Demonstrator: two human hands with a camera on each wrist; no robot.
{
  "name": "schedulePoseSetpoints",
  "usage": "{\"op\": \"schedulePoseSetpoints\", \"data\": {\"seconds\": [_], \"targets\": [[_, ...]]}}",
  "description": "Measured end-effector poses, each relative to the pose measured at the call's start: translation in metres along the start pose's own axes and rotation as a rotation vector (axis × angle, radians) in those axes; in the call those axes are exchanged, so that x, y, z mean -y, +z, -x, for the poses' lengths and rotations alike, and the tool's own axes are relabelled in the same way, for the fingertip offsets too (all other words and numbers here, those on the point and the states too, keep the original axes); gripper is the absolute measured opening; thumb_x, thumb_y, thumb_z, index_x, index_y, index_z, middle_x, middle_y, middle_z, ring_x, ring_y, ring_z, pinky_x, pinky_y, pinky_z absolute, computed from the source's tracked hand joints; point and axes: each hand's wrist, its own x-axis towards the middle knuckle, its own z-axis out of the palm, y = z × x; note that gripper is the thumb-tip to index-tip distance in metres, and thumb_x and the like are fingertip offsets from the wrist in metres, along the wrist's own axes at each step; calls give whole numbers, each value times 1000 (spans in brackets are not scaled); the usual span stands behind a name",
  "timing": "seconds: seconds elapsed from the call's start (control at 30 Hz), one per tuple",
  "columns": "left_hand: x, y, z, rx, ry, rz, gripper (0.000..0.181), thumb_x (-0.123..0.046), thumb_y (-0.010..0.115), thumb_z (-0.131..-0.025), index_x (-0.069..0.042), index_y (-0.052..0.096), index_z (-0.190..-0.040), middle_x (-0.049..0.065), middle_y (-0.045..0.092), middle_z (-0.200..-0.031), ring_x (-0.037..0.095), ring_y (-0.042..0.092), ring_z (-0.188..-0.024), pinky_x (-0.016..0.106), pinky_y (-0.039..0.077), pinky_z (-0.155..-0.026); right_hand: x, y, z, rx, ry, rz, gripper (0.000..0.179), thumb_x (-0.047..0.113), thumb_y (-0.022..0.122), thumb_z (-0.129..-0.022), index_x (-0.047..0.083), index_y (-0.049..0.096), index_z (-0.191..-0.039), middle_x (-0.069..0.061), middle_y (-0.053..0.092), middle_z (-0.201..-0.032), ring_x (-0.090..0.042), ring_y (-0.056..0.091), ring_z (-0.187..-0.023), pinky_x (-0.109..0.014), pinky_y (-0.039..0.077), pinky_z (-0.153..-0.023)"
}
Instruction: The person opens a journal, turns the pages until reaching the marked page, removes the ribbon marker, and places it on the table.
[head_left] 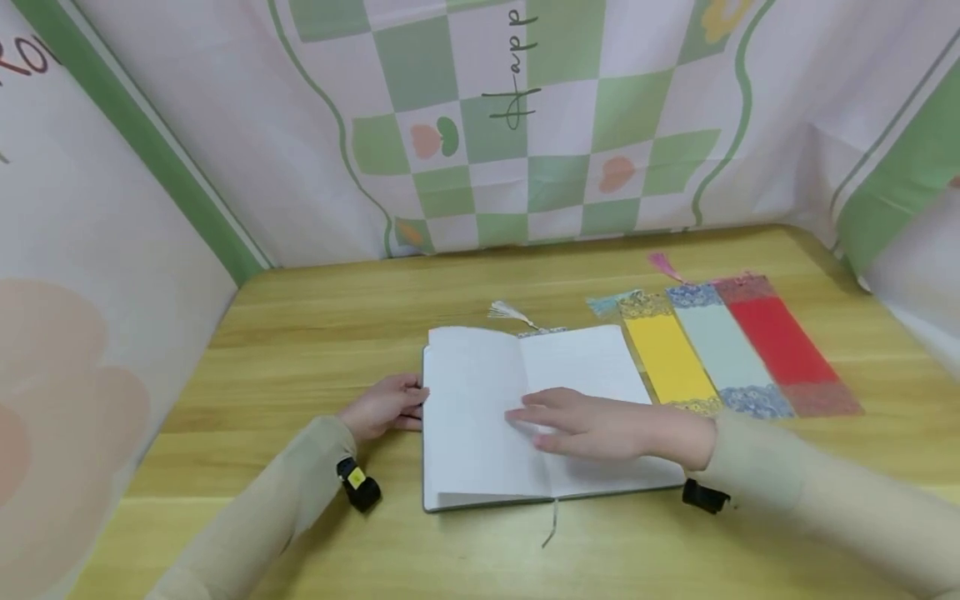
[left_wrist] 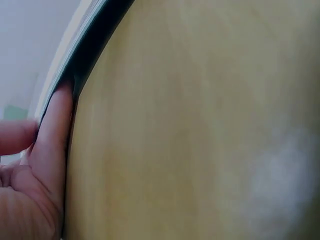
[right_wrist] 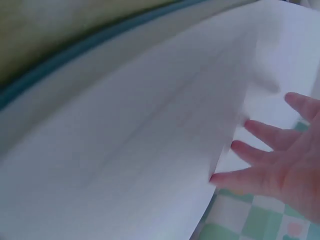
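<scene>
An open notebook (head_left: 480, 417) with blank white pages and a dark green cover lies on the wooden table. My left hand (head_left: 386, 406) holds its left edge; in the left wrist view a finger (left_wrist: 55, 130) reaches under the cover, with the thumb at the page edge. Over the centre fold, my right hand (head_left: 588, 425) has its fingers extended and spread, fingertips right at the page. A white tassel (head_left: 512, 313) and a bit of lace strip stick out past the notebook's top edge; the rest of that piece is hidden.
To the notebook's right lie three lace-ended bookmarks with tassels: yellow (head_left: 670, 354), pale blue (head_left: 727, 350) and red (head_left: 787, 342). A grey ribbon (head_left: 553, 525) hangs from the notebook's bottom edge. Behind the table (head_left: 330, 321) hangs a green-checked cloth (head_left: 558, 179).
</scene>
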Motion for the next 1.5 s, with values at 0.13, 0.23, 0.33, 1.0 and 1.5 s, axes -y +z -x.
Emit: {"op": "schedulePoseSetpoints", "data": {"seconds": [0.13,0.23,0.33,1.0,1.5], "targets": [[1,-4,2,35,1,66,54,-33,19,-106,10,39,-132,4,63,-95,11,64,-81,28,55,-76,8,7,-6,53,33,109,56,54,41,-96,22,43,-142,-13,21,-155,-36,13,-144,-66,12,-110],[1,-7,4,54,-7,65,48,-32,31,-104,8,42,-129,3,63,-96,12,63,-83,28,55,-77,12,10,-9,69,36,182,61,61,44,-92,25,44,-141,-13,20,-156,-36,11,-144,-70,13,-107],[0,-8,7,51,-5,24,34,-19,50,-99,6,45,-122,3,63,-96,11,62,-86,26,54,-78,11,6,-12,70,8,239,63,61,48,-90,24,45,-141,-14,23,-155,-35,16,-144,-69,17,-106],[-7,4,5,-37,-12,-95,22,-8,55,-95,4,49,-113,-1,55,-80,8,56,-75,19,52,-66,-84,-67,-16,-181,212,426,101,34,85,-65,6,32,-146,-32,17,-150,-55,19,-134,-68,16,-107],[-4,2,3,-28,-14,-95,32,-10,56,-95,3,48,-124,1,60,-90,8,59,-81,21,54,-71,-64,-55,-10,-296,147,595,75,24,84,-67,-2,52,-130,-29,45,-135,-48,39,-124,-58,33,-104]]}}
